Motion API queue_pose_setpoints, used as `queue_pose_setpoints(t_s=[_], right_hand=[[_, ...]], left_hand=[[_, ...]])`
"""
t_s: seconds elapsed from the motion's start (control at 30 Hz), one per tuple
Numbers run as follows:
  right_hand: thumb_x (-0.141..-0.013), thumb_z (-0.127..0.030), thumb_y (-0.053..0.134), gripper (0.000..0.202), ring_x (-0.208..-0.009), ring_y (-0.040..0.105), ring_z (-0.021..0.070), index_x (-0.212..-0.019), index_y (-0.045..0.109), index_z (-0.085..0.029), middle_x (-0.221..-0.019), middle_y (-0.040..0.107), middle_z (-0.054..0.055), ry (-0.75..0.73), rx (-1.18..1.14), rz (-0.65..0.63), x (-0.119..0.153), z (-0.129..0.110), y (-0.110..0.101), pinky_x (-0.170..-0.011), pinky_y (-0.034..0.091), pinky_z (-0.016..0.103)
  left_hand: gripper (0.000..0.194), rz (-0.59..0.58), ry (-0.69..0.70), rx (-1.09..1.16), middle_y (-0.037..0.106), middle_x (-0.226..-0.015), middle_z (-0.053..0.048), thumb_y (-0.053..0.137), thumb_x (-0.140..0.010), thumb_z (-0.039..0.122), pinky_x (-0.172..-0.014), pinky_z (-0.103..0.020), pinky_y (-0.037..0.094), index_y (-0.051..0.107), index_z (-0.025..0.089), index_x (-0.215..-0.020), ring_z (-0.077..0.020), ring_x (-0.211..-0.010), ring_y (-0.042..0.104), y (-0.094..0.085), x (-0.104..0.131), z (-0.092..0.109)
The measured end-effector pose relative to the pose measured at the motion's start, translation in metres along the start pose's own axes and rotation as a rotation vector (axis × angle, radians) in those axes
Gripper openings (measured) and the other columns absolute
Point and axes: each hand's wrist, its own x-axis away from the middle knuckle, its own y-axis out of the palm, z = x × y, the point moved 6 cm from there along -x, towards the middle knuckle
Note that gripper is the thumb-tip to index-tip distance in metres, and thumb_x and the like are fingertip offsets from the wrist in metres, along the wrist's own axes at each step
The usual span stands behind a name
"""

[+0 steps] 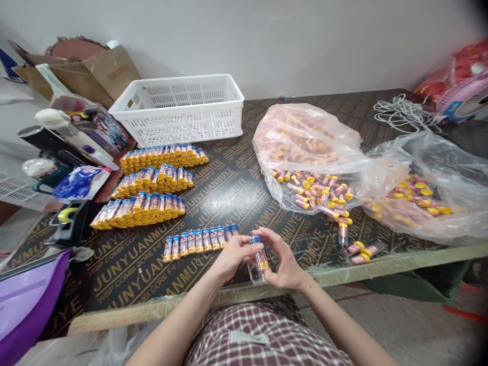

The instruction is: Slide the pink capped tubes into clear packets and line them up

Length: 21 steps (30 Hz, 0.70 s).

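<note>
At the table's near edge, my left hand and my right hand hold one small clear tube between them. It has a blue cap at the top and a yellow end below. My left fingers pinch it near the blue cap. My right thumb sits by the yellow end, with the fingers curled round the far side. Just left of my left hand lies a row of similar tubes, side by side, blue ends away from me. What lies under my hands is partly hidden.
Three stacked rows of tubes stand at the left, before a white plastic basket. Plastic bags of yellow-capped tubes lie at the right, some spilling out. A tape dispenser, a purple bin, coiled cord and a pink fan are around.
</note>
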Motion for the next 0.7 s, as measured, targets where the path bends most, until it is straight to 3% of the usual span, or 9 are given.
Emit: queue_pose_setpoints(t_s=[0.4,0.53,0.6,0.7], right_hand=[[-0.057,-0.006,0.051,0.089,-0.119,0.051,0.0253,-0.141,0.026,-0.022,-0.135,0.046,0.010,0.000,-0.042,0.028,0.002,-0.002,0.002,-0.102,0.042,0.043],[-0.058,-0.006,0.051,0.088,-0.120,0.050,0.0250,-0.141,0.026,-0.022,-0.135,0.046,0.010,0.003,-0.014,0.029,-0.002,0.005,-0.003,-0.102,0.042,0.042],[-0.059,-0.006,0.052,0.087,-0.121,0.049,0.0245,-0.141,0.025,-0.022,-0.134,0.047,0.010,0.010,0.046,0.052,-0.010,0.015,-0.010,-0.103,0.040,0.042],[-0.061,-0.007,0.052,0.084,-0.120,0.049,0.0244,-0.140,0.028,-0.020,-0.133,0.048,0.010,0.039,0.214,0.017,-0.030,0.036,-0.015,-0.104,0.036,0.042]], left_hand=[[0.040,0.009,0.005,-0.001,0.062,-0.067,-0.003,0.079,-0.061,0.040,-0.056,-0.023,0.046,0.069,0.009,-0.085,-0.0104,-0.057,0.056,0.001,0.002,0.001],[0.046,0.090,0.022,-0.049,0.061,-0.063,-0.003,0.070,-0.065,0.055,-0.056,-0.025,0.046,0.066,0.011,-0.078,-0.0120,-0.053,0.056,-0.008,-0.001,-0.005],[0.050,0.216,0.073,-0.232,0.062,-0.062,-0.004,0.055,-0.075,0.061,-0.055,-0.027,0.044,0.066,0.012,-0.077,-0.0139,-0.051,0.055,-0.018,-0.001,-0.009],[0.036,0.364,0.208,-0.818,0.066,-0.071,-0.006,0.051,-0.083,0.047,-0.064,-0.028,0.043,0.068,0.016,-0.080,-0.0185,-0.065,0.060,-0.026,0.004,-0.012]])
